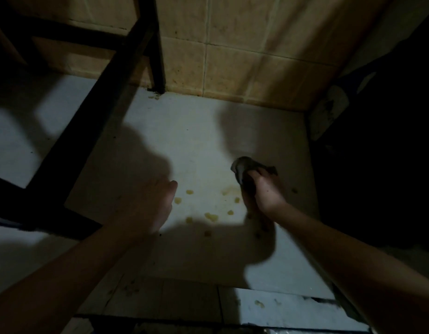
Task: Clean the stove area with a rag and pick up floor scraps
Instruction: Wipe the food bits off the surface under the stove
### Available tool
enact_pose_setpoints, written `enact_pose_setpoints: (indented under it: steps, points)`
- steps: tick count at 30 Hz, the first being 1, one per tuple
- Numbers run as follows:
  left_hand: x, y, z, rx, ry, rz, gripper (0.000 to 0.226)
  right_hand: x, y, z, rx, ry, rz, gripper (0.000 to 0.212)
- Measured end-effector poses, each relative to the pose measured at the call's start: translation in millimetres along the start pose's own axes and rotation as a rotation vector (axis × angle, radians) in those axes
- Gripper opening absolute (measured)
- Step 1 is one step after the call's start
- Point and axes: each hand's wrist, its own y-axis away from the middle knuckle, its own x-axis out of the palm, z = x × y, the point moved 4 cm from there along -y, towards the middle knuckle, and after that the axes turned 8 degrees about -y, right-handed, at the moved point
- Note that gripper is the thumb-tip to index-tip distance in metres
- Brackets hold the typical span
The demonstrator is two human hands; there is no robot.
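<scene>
Right hand: your right hand (264,191) is curled round a dark rag (245,168), the fingers wrapped over the cloth and the bunched end sticking out on the far side of your fist.
Rag and floor: the rag is low over the white floor (184,131), but you cannot tell whether it touches.
Left hand: your left hand (148,206) reaches forward with the fingers straight and close together, holding nothing. It is in shadow and blurred, so contact with the floor cannot be told.
Scraps: small yellow scraps (211,216) lie scattered on the floor between your two hands. The nearest ones to the left fingertips are just beside them, and a few lie nearer, in your arm's shadow.
More scraps: a couple of pale bits (259,303) sit at the near edge of the floor.
Frame: a black frame (107,92) crosses the left side, one leg standing at the far wall.
Wall: tan wall tiles (245,56) run along the far side.
Right side: too dark to make out.
</scene>
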Motion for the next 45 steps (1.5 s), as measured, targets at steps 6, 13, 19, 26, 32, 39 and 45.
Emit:
enact_pose_setpoints:
  steps: [6, 13, 19, 26, 32, 39, 45]
  points:
    - [6, -12, -15, 0.038, -0.010, -0.010, 0.030, -9, 36, -57, 0.340, 0.040, -0.159, 0.046]
    - [12, -8, -10, 0.085, -0.053, -0.041, 0.025, 0, 58, -62, 0.467, 0.046, -0.083, 0.050]
    - [12, 13, -8, 0.094, -0.035, -0.020, 0.027, 7, 61, -23, 0.288, -0.021, -0.051, 0.046]
    - [32, 35, 5, 0.069, -0.075, 0.080, 0.029, 25, 53, 55, 0.030, 0.049, 0.055, 0.048]
    - [42, 58, 19, 0.021, 0.090, 0.124, 0.025, 47, 38, 109, -0.113, 0.073, 0.157, 0.063]
    - [53, 93, 31, -0.008, 0.112, 0.087, 0.026, 68, 22, 156, -0.264, 0.059, 0.185, 0.053]
    - [51, 106, 35, -0.016, 0.033, 0.134, 0.035, 78, 17, 185, -0.380, 0.045, 0.227, 0.059]
